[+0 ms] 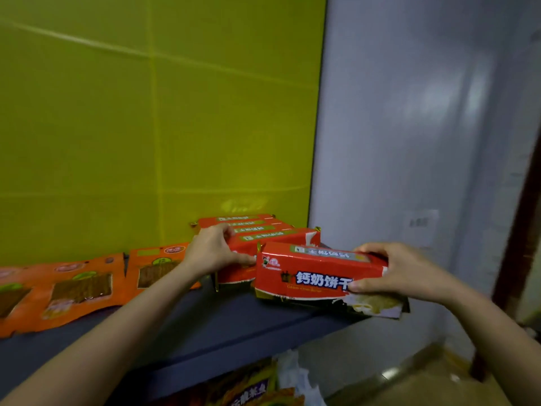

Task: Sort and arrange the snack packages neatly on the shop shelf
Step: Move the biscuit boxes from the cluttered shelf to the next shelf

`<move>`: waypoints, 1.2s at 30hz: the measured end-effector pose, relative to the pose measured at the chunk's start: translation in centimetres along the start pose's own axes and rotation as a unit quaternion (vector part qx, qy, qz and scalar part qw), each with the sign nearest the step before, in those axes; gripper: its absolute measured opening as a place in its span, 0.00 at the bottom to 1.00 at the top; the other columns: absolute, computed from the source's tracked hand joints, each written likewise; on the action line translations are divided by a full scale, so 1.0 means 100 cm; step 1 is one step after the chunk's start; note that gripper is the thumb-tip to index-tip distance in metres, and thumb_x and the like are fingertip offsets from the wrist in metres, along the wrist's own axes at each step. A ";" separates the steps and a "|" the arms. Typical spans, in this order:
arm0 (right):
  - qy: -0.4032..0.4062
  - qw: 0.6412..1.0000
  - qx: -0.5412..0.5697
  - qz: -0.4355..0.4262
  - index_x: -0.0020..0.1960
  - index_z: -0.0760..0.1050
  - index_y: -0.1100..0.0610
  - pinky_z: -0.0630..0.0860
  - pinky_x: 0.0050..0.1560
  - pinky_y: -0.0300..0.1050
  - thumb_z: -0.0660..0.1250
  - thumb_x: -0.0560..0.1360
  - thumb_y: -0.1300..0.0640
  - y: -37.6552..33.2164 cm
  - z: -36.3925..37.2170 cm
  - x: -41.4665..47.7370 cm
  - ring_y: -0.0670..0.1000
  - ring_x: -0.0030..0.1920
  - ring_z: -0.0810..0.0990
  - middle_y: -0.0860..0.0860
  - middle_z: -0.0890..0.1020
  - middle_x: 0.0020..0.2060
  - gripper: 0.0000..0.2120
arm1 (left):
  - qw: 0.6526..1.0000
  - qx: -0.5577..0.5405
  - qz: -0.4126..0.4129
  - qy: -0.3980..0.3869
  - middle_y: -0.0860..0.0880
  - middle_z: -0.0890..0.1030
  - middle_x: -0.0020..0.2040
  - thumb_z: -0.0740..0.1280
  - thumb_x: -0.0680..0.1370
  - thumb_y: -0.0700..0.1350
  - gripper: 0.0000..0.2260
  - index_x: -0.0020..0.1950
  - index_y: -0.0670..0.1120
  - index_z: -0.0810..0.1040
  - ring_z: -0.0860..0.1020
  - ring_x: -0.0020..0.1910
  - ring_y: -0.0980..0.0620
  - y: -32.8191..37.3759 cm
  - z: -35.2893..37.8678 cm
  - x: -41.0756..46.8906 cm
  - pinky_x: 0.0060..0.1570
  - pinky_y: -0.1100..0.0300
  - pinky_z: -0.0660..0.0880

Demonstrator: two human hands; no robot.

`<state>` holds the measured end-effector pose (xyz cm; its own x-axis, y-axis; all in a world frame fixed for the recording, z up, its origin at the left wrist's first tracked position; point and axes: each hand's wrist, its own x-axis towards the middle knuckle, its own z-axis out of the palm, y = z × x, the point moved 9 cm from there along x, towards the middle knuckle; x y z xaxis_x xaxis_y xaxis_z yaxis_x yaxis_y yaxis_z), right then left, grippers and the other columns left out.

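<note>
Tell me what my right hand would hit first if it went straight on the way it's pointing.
Probably the left hand, whose fingertips lie just past the red biscuit pack that the right hand grips; the row of red packs is close behind, depth unclear.

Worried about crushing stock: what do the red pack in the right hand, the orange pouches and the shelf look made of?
Red pack: glossy thin plastic or foil film, likely; ends crinkled, gold lining showing. Row behind looks alike. Orange pouches: flat shiny plastic film with clear windows. Shelf: dark, matt, hard; painted metal or laminate, unclear.
</note>
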<state>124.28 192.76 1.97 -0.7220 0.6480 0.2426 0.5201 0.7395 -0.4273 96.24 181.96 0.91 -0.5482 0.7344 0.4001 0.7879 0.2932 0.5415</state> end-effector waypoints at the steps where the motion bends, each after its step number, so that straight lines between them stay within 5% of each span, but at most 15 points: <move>1: -0.014 1.000 0.006 -0.018 0.56 0.74 0.44 0.80 0.51 0.39 0.70 0.51 0.26 0.006 0.002 0.010 0.41 0.47 0.82 0.39 0.81 0.48 0.39 | 1.000 0.008 -0.010 0.001 0.46 0.80 0.53 0.78 0.60 0.55 0.27 0.52 0.46 0.74 0.78 0.50 0.47 0.000 0.005 0.001 0.49 0.55 0.75; 14: -0.120 0.979 -0.011 -0.162 0.59 0.68 0.37 0.78 0.51 0.37 0.61 0.46 0.20 0.026 0.044 0.084 0.39 0.48 0.79 0.32 0.74 0.47 0.44 | 0.998 0.051 -0.035 -0.019 0.45 0.79 0.53 0.77 0.65 0.44 0.21 0.55 0.45 0.74 0.78 0.51 0.47 -0.006 0.030 0.010 0.51 0.54 0.76; 21: -0.119 0.975 0.002 -0.187 0.63 0.67 0.42 0.75 0.55 0.38 0.71 0.57 0.31 0.015 0.061 0.105 0.41 0.52 0.76 0.37 0.73 0.54 0.38 | 0.989 -0.116 -0.083 0.026 0.46 0.81 0.49 0.69 0.73 0.52 0.15 0.52 0.42 0.78 0.77 0.46 0.52 -0.012 0.002 -0.002 0.46 0.59 0.75; 26: -0.052 0.973 -0.043 -0.222 0.61 0.67 0.42 0.67 0.63 0.43 0.71 0.61 0.33 -0.004 0.063 0.116 0.41 0.56 0.68 0.39 0.72 0.59 0.32 | 0.970 -0.175 -0.135 0.103 0.45 0.80 0.55 0.61 0.79 0.53 0.13 0.56 0.46 0.76 0.77 0.56 0.47 -0.031 -0.004 -0.030 0.59 0.47 0.73; 29: -0.017 0.965 -0.077 -0.248 0.63 0.67 0.42 0.57 0.69 0.44 0.66 0.60 0.28 -0.011 0.065 0.120 0.42 0.61 0.65 0.39 0.69 0.63 0.36 | 0.949 -0.235 -0.166 0.131 0.48 0.78 0.57 0.59 0.78 0.55 0.15 0.59 0.48 0.74 0.76 0.57 0.51 -0.035 0.005 -0.048 0.59 0.56 0.72; 31: 0.005 0.963 -0.074 -0.259 0.64 0.66 0.42 0.53 0.70 0.44 0.58 0.54 0.20 -0.011 0.067 0.121 0.44 0.66 0.63 0.40 0.68 0.66 0.44 | 0.930 -0.291 -0.176 0.138 0.52 0.77 0.55 0.58 0.79 0.54 0.14 0.60 0.48 0.72 0.76 0.52 0.57 -0.031 0.015 -0.055 0.48 0.67 0.73; 33: 0.034 0.966 -0.030 -0.256 0.68 0.63 0.43 0.53 0.70 0.45 0.57 0.52 0.20 -0.008 0.067 0.121 0.45 0.69 0.62 0.41 0.66 0.68 0.49 | 0.909 -0.345 -0.195 0.126 0.59 0.74 0.49 0.55 0.80 0.54 0.13 0.61 0.51 0.69 0.72 0.46 0.64 -0.030 0.030 -0.059 0.38 0.68 0.71; 36: 0.027 0.972 0.177 -0.152 0.74 0.52 0.45 0.62 0.70 0.54 0.70 0.55 0.28 0.014 0.069 0.118 0.48 0.71 0.60 0.45 0.59 0.73 0.54 | 0.882 -0.396 -0.225 0.117 0.57 0.74 0.56 0.56 0.77 0.62 0.22 0.66 0.52 0.66 0.74 0.54 0.59 -0.039 0.049 -0.062 0.55 0.58 0.71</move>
<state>113.38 200.22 -1.75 -0.7878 0.4253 0.4456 0.0898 0.7949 -0.6000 97.93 179.25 -7.31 -0.8715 0.4791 0.1048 0.0834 -0.0656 0.9943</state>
